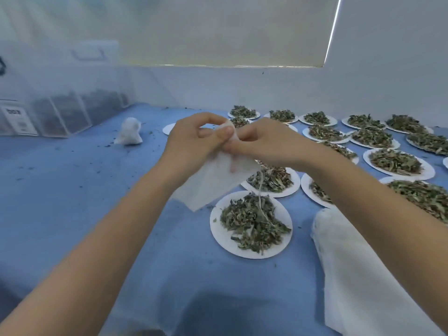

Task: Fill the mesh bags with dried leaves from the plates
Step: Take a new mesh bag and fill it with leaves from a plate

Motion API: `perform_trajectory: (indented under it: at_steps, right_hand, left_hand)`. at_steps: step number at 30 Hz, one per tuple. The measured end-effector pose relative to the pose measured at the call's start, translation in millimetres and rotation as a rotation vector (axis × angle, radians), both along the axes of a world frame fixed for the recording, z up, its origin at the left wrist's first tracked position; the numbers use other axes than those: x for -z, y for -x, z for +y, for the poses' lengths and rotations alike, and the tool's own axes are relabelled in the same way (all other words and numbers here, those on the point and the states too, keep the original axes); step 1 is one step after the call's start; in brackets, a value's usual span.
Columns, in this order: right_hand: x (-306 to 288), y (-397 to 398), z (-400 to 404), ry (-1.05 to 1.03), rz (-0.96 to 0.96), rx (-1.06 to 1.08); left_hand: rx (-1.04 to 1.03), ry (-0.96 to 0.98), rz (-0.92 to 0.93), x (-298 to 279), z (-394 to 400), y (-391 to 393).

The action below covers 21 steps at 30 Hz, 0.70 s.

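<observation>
Both hands hold one flat white mesh bag [213, 183] in the air above the blue table. My left hand [194, 144] pinches the bag's top edge and my right hand [264, 144] pinches the same edge from the other side. A thin drawstring [260, 187] hangs from the bag down toward the nearest white plate [220, 234], which holds a heap of dried leaves [252, 224]. Several more plates of dried leaves [395, 162] cover the table's right half.
A stack of flat white mesh bags [358, 275] lies at the lower right, partly under my right forearm. A filled, tied white bag [128, 132] stands at the back left. Clear bins with dark contents [68, 115] line the left wall. Leaf crumbs dot the blue cloth [72, 180].
</observation>
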State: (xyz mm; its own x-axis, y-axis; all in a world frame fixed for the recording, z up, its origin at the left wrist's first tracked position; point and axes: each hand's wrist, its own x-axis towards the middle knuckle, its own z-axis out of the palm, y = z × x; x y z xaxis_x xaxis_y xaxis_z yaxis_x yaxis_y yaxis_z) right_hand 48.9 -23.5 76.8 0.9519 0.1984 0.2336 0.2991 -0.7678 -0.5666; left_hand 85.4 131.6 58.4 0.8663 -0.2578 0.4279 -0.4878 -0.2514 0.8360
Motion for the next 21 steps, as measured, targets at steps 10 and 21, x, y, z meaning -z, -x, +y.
perform_trajectory:
  at_steps: [10, 21]
  right_hand:
    - [9.7, -21.9, 9.7, -0.697, 0.487, -0.048]
    - [21.0, -13.0, -12.2, -0.703, 0.623, -0.295]
  left_hand:
    - [-0.120, -0.627, -0.546, 13.0, -1.9, 4.2]
    - [-0.056, -0.725, -0.633, 36.5, -2.1, -10.3]
